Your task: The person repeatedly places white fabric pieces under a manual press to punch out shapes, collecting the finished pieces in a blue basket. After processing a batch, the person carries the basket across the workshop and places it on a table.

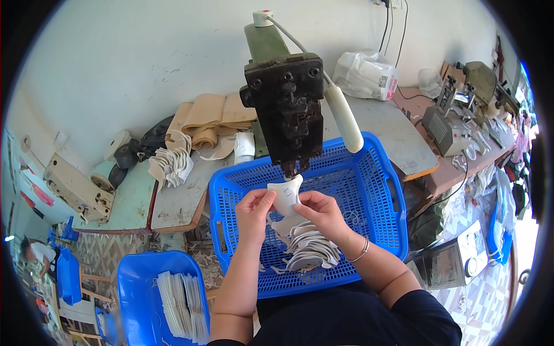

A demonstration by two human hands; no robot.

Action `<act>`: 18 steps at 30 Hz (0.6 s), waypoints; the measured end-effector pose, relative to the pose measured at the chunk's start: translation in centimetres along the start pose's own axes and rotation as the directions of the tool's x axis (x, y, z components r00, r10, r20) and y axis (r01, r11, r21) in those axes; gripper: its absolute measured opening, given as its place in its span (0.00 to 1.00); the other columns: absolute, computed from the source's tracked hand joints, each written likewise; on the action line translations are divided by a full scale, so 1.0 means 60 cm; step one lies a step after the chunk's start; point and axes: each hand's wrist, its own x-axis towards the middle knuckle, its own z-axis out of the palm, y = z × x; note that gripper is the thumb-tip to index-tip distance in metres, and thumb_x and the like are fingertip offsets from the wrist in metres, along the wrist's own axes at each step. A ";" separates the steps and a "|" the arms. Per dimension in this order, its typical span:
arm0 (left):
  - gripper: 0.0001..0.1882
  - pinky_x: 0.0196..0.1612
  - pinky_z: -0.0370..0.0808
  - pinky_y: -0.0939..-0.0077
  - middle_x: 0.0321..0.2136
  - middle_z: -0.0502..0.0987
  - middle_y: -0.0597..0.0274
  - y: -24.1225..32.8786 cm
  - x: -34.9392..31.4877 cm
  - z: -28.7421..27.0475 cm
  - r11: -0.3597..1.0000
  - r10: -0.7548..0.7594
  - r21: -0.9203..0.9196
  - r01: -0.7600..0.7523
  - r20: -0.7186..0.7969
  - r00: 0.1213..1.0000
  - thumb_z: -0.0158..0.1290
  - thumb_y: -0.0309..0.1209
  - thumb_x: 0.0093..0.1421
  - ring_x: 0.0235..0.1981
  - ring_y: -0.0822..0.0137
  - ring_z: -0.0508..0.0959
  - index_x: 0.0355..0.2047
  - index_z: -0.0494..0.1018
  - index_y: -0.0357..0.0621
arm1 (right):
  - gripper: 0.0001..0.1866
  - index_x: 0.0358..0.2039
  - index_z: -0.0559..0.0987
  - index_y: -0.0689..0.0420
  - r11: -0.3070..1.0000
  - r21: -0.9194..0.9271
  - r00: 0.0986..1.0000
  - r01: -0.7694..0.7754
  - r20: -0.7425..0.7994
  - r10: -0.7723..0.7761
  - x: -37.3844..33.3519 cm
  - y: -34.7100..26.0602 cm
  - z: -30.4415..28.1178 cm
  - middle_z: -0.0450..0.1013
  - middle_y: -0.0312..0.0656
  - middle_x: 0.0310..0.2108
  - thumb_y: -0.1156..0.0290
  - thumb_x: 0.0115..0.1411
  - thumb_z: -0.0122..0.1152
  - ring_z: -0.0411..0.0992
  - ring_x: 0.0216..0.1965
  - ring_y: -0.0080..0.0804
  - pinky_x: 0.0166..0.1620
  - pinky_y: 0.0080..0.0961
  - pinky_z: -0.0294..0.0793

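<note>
Between my hands is a white curved, cupped piece (pixel 285 200) that looks like stiff fabric, with small dark marks on its face. My left hand (pixel 254 214) pinches its left edge between thumb and fingers. On the right edge, my right hand (pixel 321 213) grips it the same way. The top of the piece reaches the lower tip of a dark metal machine head (pixel 288 109); I cannot tell how far it sits under the tip. Below my hands, several similar white pieces (pixel 311 249) lie nested in a large blue plastic basket (pixel 376 184).
A blue tub (pixel 134 288) holding stacked white strips stands at lower left. A pale sewing machine (pixel 78 184) and tan material rolls (pixel 210 118) rest on the left tables. A white lamp (pixel 344 118) hangs beside the machine head. More equipment (pixel 447 130) occupies the right table.
</note>
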 end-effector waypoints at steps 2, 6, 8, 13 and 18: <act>0.09 0.31 0.73 0.80 0.26 0.76 0.62 -0.010 -0.005 -0.001 1.000 -0.023 -0.019 0.023 0.000 1.000 0.55 0.31 0.55 0.26 0.73 0.75 0.30 0.74 0.36 | 0.11 0.38 0.74 0.64 0.996 -0.090 1.000 0.015 -0.024 -0.017 0.000 -0.001 -0.008 0.74 0.37 0.32 0.73 0.55 0.57 0.71 0.34 0.20 0.39 0.19 0.71; 0.09 0.33 0.72 0.82 0.27 0.76 0.62 -0.024 -0.009 0.000 0.998 -0.057 -0.031 0.058 0.037 0.998 0.55 0.31 0.55 0.28 0.74 0.74 0.32 0.73 0.37 | 0.11 0.37 0.76 0.65 0.912 -0.399 0.994 0.093 -0.009 -0.105 -0.003 -0.030 -0.020 0.75 0.39 0.30 0.74 0.53 0.59 0.72 0.32 0.20 0.38 0.19 0.71; 0.09 0.34 0.71 0.83 0.26 0.76 0.63 -0.020 -0.006 0.011 0.997 -0.033 -0.068 0.036 0.046 0.998 0.55 0.30 0.55 0.28 0.75 0.74 0.33 0.72 0.37 | 0.11 0.36 0.76 0.65 0.890 -0.442 0.993 0.110 0.007 -0.119 0.000 -0.041 -0.020 0.75 0.40 0.29 0.75 0.52 0.60 0.72 0.31 0.21 0.37 0.19 0.72; 0.09 0.33 0.69 0.85 0.26 0.75 0.64 -0.013 0.007 0.012 0.999 0.042 -0.005 -0.042 0.041 0.998 0.56 0.28 0.53 0.27 0.77 0.72 0.33 0.71 0.36 | 0.10 0.35 0.77 0.65 0.886 -0.445 0.991 0.132 0.029 -0.133 0.006 -0.030 -0.018 0.75 0.41 0.28 0.75 0.51 0.60 0.73 0.31 0.22 0.37 0.20 0.72; 0.09 0.33 0.69 0.84 0.26 0.75 0.64 -0.012 0.004 0.008 1.000 0.025 -0.012 -0.025 0.025 0.999 0.57 0.28 0.53 0.27 0.77 0.72 0.32 0.71 0.36 | 0.10 0.35 0.77 0.63 0.891 -0.435 0.991 0.130 0.039 -0.125 0.010 -0.026 -0.017 0.75 0.41 0.29 0.75 0.51 0.60 0.73 0.31 0.23 0.38 0.20 0.72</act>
